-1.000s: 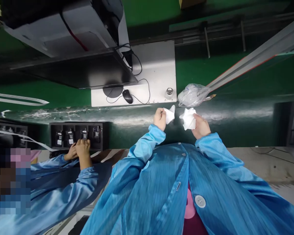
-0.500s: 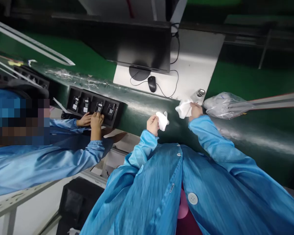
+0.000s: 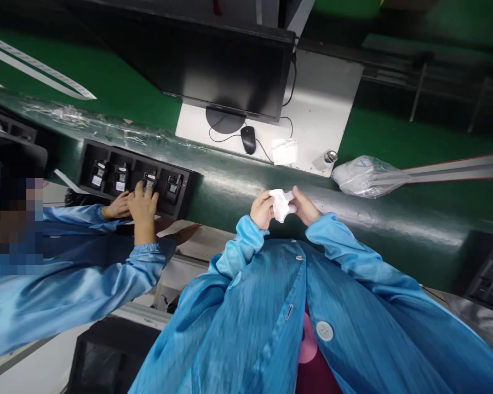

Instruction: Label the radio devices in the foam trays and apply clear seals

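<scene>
Close in front of my body, my left hand (image 3: 263,210) pinches a small, soft white piece that looks like a cloth (image 3: 280,206). Short pale nubs stick out from its right side; what they are I cannot make out. My right hand (image 3: 306,207) is at that same side, fingers closed at the nubs. A flat white cloth (image 3: 285,151) lies on the edge of the white board (image 3: 320,104). Right of it stands a small bottle with a metal top (image 3: 325,160).
A monitor (image 3: 225,65) and black mouse (image 3: 248,140) are on the board. A clear plastic bag (image 3: 365,176) lies to the right. At left, a co-worker's hands (image 3: 142,205) are over a black tray (image 3: 187,200) of several black devices. A dark tray (image 3: 488,273) is far right.
My right hand has let go of its white cloth, now on the board, and has come down and left to the piece in my left hand. The view has shifted slightly.
</scene>
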Demonstrator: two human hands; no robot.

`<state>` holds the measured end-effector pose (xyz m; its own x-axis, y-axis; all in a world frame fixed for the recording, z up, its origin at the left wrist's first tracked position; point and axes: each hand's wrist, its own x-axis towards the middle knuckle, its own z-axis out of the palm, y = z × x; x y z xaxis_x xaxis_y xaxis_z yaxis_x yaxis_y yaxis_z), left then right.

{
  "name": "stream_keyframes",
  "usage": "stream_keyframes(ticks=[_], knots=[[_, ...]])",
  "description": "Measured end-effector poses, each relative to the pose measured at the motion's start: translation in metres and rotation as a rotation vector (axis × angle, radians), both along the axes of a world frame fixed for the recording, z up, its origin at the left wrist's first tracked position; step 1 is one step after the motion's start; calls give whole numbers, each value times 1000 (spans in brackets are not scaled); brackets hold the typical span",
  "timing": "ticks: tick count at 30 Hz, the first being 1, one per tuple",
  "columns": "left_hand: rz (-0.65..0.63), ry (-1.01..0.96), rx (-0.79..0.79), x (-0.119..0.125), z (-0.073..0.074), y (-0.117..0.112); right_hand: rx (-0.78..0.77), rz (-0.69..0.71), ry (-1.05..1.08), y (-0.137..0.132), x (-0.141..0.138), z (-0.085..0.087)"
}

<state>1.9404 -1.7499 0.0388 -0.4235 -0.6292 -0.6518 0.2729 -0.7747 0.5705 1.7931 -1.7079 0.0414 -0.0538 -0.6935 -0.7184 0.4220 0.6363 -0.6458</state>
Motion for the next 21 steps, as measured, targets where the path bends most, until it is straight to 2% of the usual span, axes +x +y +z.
stream_keyframes(ticks=[1,3,5,7,10,13,15,18,21], knots=[[-6,7,0,-4,0,1,29,-4,-110,4,1,5],[4,-15,23,-6,-2,8,19,-26,-159,9,1,16],[55,-51,67,2,-7,18,-15,-38,-65,12,5,22],[147,-74,113,20,-15,33,-15,28,67,13,15,16],[313,-89,178,61,-34,63,47,248,127,13,45,-17],[465,-127,221,102,-56,101,120,451,120,18,90,-56],[526,-130,236,123,-72,127,159,565,89,25,119,-75],[602,-58,229,139,-97,152,234,705,62,29,148,-94],[689,-34,202,141,-123,156,344,779,80,22,158,-108]])
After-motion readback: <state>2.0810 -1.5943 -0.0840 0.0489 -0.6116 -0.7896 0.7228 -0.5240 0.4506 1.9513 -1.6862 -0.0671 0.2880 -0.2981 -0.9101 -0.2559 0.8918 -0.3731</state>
